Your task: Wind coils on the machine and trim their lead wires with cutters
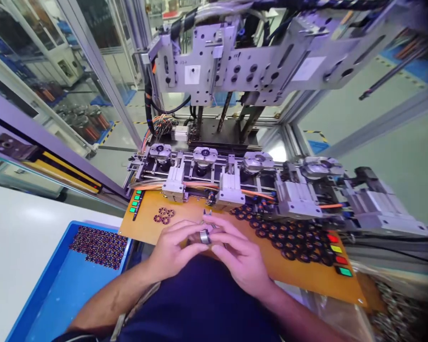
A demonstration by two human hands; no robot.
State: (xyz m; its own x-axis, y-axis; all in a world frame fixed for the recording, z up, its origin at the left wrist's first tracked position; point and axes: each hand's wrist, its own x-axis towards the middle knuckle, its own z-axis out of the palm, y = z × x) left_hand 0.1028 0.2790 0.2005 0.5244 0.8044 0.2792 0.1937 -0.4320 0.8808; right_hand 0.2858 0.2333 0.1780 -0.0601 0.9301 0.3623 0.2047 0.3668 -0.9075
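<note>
Close to my body, over the front edge of the orange-brown board (142,227), both hands meet around a small metal ring (204,236). My left hand (173,249) has its fingers and thumb closed on the ring's left side. From the right, the fingers of my right hand (240,251) press against the same ring. Several small dark rings (164,215) lie on the board to the left of my hands. Many larger black rings (292,237) are spread on the board to the right.
Behind the board stands a machine with metal clamps (231,187) and a large overhead plate (249,66). A blue tray (53,280) with many small rings is at the left. Coloured buttons (337,249) line the right edge; a bag of parts (388,304) is lower right.
</note>
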